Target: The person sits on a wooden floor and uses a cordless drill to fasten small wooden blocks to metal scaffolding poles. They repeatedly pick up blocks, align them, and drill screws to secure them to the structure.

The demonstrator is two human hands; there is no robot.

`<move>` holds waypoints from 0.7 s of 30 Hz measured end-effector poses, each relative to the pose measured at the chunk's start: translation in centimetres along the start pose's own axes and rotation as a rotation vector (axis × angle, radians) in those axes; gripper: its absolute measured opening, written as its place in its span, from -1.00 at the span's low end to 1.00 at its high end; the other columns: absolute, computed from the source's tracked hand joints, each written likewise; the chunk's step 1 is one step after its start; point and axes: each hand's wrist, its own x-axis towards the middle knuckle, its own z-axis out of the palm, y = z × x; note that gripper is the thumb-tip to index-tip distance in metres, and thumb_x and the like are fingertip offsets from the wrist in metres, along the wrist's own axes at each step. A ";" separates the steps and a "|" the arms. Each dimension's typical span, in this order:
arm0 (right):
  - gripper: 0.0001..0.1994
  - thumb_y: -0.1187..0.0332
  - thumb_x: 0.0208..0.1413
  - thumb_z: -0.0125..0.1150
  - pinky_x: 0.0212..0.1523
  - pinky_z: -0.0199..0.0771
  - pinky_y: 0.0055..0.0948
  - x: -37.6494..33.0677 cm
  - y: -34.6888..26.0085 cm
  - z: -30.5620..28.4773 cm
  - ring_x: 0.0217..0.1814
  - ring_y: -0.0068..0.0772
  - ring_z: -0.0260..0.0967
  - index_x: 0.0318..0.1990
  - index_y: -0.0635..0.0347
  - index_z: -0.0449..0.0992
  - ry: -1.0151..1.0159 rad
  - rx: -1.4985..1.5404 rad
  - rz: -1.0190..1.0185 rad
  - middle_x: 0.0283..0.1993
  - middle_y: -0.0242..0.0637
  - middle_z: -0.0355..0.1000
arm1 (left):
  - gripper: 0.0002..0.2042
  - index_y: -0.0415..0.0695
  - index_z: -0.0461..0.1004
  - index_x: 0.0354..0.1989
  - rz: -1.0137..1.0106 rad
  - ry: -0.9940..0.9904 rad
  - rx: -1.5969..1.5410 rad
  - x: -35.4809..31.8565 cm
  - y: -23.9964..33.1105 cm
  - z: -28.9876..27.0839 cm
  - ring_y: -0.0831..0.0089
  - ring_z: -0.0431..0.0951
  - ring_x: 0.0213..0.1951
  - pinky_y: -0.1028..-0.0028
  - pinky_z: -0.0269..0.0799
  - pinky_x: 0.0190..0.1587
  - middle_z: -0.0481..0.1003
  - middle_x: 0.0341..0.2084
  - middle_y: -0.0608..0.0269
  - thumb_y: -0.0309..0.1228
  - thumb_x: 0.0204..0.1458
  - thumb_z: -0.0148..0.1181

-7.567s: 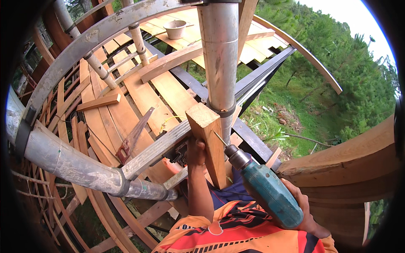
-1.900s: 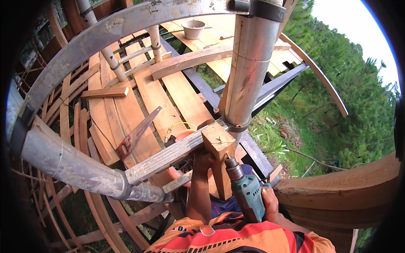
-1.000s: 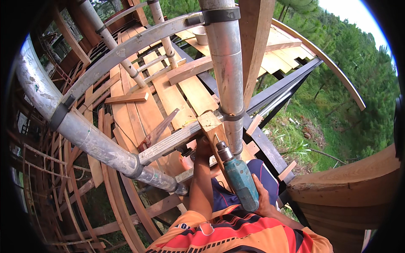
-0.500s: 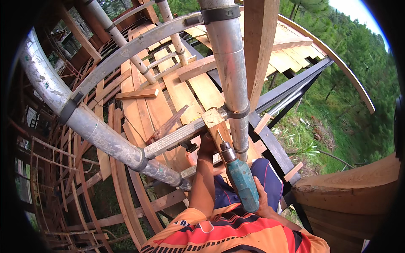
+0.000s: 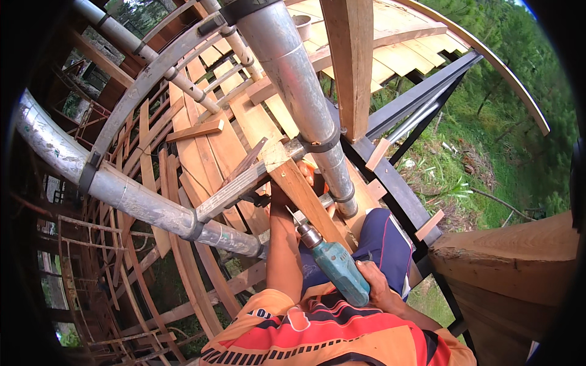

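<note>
My right hand [image 5: 373, 282] is wrapped round the rear grip of a teal power drill [image 5: 337, 268]. The drill points up and to the left, its chuck and thin bit beside the left edge of a wooden post [image 5: 311, 201]. Bit and wood look apart. The post's upper end rests against a rung of the metal ladder-like frame [image 5: 238, 185]. My left forearm passes under that rung, and my left hand [image 5: 306, 173] shows in part behind the post, its fingers curled at the post's far side. The palm is hidden.
Thick scaffold pipes [image 5: 293, 79] rise in front of me. A handsaw [image 5: 245, 162] lies by the planks [image 5: 210, 143], which have gaps between them. An upright timber [image 5: 348, 73] and dark steel beam [image 5: 397, 192] stand to the right, above a grassy slope [image 5: 452, 158].
The drill has moved left and its bit has come away from the post's face. The post now slants more, with more of its length showing. My left fingers have come into sight behind it.
</note>
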 end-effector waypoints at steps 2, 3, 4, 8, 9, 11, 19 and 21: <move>-0.11 0.39 -0.09 0.59 -0.06 0.52 -0.07 -1.1 0.0 -0.1 -0.10 0.11 0.52 0.39 0.38 0.19 0.035 0.008 0.017 -0.01 0.10 0.50 | -0.51 -0.18 0.45 -0.17 -0.001 0.031 0.070 -0.2 0.8 -0.2 0.27 0.62 -0.28 0.39 0.64 -0.24 0.55 -0.38 0.09 0.10 0.27 0.02; -0.13 0.39 -0.08 0.59 -0.07 0.53 -0.07 -0.7 0.5 -0.2 -0.11 0.11 0.53 0.38 0.40 0.20 0.042 0.028 -0.011 -0.01 0.10 0.51 | -0.51 -0.20 0.46 -0.15 -0.018 0.096 0.136 -0.1 1.4 0.3 0.26 0.63 -0.28 0.38 0.64 -0.24 0.56 -0.38 0.09 0.09 0.29 0.01; -0.14 0.40 -0.07 0.57 -0.07 0.57 -0.10 -0.7 0.7 -0.6 -0.11 0.09 0.55 0.37 0.46 0.20 0.133 -0.034 -0.014 0.00 0.14 0.52 | -0.52 -0.23 0.49 -0.14 0.023 0.182 0.229 1.3 1.1 2.5 0.22 0.65 -0.28 0.36 0.65 -0.23 0.59 -0.33 0.05 0.04 0.29 0.03; -0.18 0.50 -0.06 0.48 0.07 0.56 -0.24 -0.4 -1.6 -3.2 0.00 0.05 0.57 0.37 0.50 0.19 0.135 -0.135 0.183 0.08 0.15 0.51 | -0.47 -0.09 0.38 0.27 0.121 0.393 -0.016 -4.0 -0.4 -1.0 0.24 0.62 0.07 0.22 0.59 0.02 0.56 0.10 0.15 -0.02 0.27 0.20; -0.19 0.51 -0.07 0.46 0.11 0.55 -0.24 -1.0 -2.0 -3.7 0.05 0.04 0.55 0.37 0.50 0.20 0.127 0.066 0.336 0.11 0.15 0.50 | -0.31 -0.05 0.22 0.40 0.083 0.416 0.087 -6.8 -1.7 -3.3 0.28 0.52 0.20 0.18 0.46 0.20 0.47 0.23 0.20 0.10 0.23 0.20; -0.21 0.53 -0.09 0.41 0.19 0.52 -0.20 -2.4 -1.3 -4.8 0.15 0.01 0.52 0.36 0.51 0.22 0.188 0.723 0.776 0.17 0.15 0.48 | -0.15 -0.10 0.21 0.42 0.233 0.428 0.445 -7.6 -4.5 1.2 0.36 0.41 0.28 0.22 0.26 0.32 0.40 0.28 0.20 0.27 0.13 0.21; -0.17 0.44 -0.12 0.28 0.14 0.60 -0.01 -1.6 -0.2 -8.1 0.27 0.17 0.43 0.41 0.33 0.15 0.466 1.019 0.681 0.29 0.01 0.30 | -0.51 -0.28 0.49 -0.11 0.183 1.217 1.350 -5.1 -10.7 7.8 0.36 0.60 -0.32 0.27 0.55 -0.21 0.58 -0.38 0.16 -0.21 -0.10 0.51; -0.18 0.46 -0.13 0.27 0.12 0.60 -0.01 -1.8 0.1 -9.2 0.28 0.16 0.42 0.41 0.32 0.16 0.507 1.031 0.704 0.27 0.00 0.32 | -0.28 -0.41 0.47 0.06 0.039 1.021 1.150 -6.1 -8.6 9.3 0.07 0.66 -0.05 0.22 0.56 0.01 0.62 -0.15 -0.19 -0.03 -0.12 0.47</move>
